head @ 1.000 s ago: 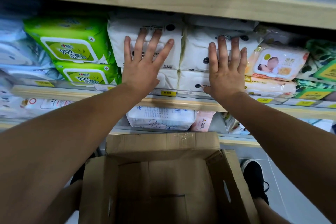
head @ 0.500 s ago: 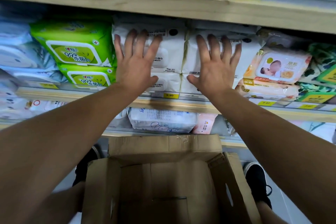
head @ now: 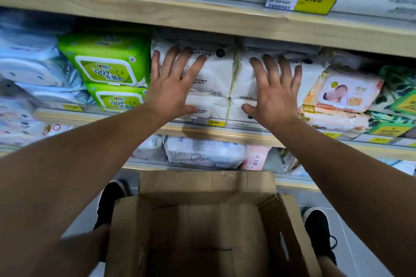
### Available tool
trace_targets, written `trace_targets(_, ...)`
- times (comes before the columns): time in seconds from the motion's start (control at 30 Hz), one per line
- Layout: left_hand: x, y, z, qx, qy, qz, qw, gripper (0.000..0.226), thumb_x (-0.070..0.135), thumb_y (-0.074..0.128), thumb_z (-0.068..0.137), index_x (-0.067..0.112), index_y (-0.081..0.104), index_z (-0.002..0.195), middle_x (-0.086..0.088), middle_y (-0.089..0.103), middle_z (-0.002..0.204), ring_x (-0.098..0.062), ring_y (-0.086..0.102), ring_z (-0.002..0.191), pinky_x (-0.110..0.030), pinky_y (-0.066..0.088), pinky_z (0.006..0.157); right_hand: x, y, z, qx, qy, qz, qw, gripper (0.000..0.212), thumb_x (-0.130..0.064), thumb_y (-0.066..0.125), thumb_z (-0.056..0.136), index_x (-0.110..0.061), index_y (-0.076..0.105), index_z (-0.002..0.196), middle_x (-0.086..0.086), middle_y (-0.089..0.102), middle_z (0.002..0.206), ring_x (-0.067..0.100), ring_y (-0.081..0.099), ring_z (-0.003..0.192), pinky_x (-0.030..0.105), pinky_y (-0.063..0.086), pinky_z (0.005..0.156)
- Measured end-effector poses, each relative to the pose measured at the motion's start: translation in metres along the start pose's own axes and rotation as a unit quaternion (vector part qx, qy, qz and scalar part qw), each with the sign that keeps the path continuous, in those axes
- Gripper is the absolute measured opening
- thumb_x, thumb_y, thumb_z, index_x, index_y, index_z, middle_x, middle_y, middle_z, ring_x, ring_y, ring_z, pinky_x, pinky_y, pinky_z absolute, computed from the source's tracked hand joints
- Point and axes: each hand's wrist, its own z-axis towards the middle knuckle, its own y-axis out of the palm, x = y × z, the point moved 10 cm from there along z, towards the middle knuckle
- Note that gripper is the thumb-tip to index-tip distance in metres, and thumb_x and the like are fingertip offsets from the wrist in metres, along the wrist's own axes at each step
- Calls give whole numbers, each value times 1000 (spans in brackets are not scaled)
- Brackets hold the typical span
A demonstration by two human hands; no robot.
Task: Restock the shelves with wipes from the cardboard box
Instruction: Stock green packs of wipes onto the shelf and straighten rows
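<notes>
On shelf, hands (head: pixel 173 87) (head: pixel 273 94) still flat on white wipes (head: pixel 221 78).

The left hand (head: pixel 171 87) and right hand (head: pixel 273 94) lie flat with fingers spread on the white wipes (head: pixel 221 78), hiding much of the packs' fronts and most of their print. The packs' tops vanish in shadow under the upper shelf (head: pixel 202 18). At the shelf's left end the blue packs (head: pixel 27 65) are blurred and cut by the picture's edge; at its right end the green packs (head: pixel 400 96) are cut too. The small price tag (head: pixel 215 122) on the shelf's front edge is barely legible. The box (head: pixel 202 220) runs off the bottom edge, its floor dim. Both shoes (head: pixel 319 231) are partly hidden behind arms and box.
</notes>
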Motion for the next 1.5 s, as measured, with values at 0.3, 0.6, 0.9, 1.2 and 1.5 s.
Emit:
trace_targets(0.3,-3,10,-1,6,11,50,999,134,54,84,50,28,0,151,-10,10,157,-37,9,144,-59,2,114,-39,6,-11,25,-17,-9,1000,115,-55,75,68,-20,6,153,5,8,159,41,0,145,60,-1,115)
trace_targets(0.6,-10,11,9,7,-6,72,997,143,62,83,41,29,-2,151,-9,10,157,-36,12,144,-59,5,114,-61,28,8,-25,75,-23,997,140,-82,62,60,-10,-18,149,9,-18,158,52,-17,140,65,-9,112)
trace_targets(0.9,-15,10,17,18,-6,76,997,145,64,82,37,29,-1,150,-8,10,154,-37,14,142,-57,4,114,-61,35,25,-13,104,37,994,145,-73,76,52,-16,-17,147,7,-7,159,51,-15,141,63,-18,106)
trace_targets(1.2,-19,10,19,10,-14,69,997,146,64,83,36,28,-1,150,-12,11,153,-39,15,142,-59,6,113,-63,34,28,-16,109,45,993,145,-69,80,51,-17,-16,147,10,-3,160,52,-15,140,65,-16,106)
trace_targets(1.5,-10,14,1,31,-5,41,999,134,54,83,46,27,4,151,-9,11,152,-37,14,141,-60,3,113,-61,31,12,-24,72,15,997,135,-70,72,64,-17,-20,148,1,-20,159,45,-22,141,58,-18,110)
